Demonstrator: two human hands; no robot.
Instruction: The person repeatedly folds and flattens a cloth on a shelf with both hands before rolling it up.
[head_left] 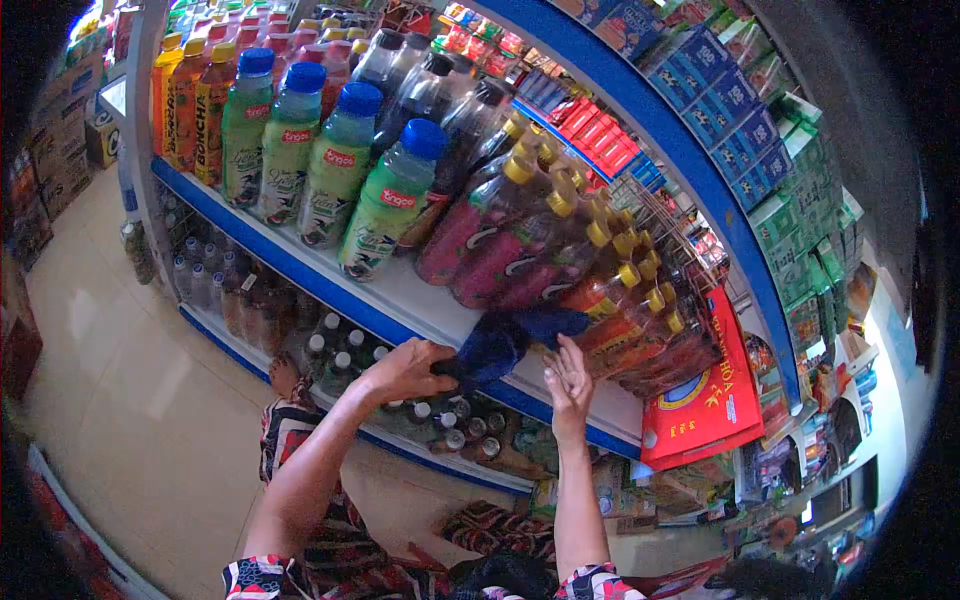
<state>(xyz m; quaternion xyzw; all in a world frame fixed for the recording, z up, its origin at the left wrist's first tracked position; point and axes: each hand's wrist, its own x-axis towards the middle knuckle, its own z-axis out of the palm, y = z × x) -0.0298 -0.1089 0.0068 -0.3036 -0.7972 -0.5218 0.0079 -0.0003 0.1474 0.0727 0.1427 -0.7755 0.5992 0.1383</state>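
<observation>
A dark blue cloth (pixel 492 350) lies bunched over the front of the white shelf (pixel 400 300), partly hanging over its blue edge. My left hand (pixel 408 370) is closed on the cloth's left end, fingers curled around it. At the cloth's right end, my right hand (pixel 569 385) has its fingers stretched out and apart, fingertips right at the fabric. Behind the cloth stand purple-labelled bottles (pixel 500 260) with yellow caps. Orange-labelled bottles (pixel 610 300) are just beyond my right hand, and a green bottle (pixel 390 200) with a blue cap stands to the left.
A red box (pixel 705 395) leans at the shelf's right end. Several white-capped bottles (pixel 345 360) fill the lower shelf below my hands. Blue cartons (pixel 710 110) line the upper shelf. Tiled floor (pixel 130 350) spreads to the left.
</observation>
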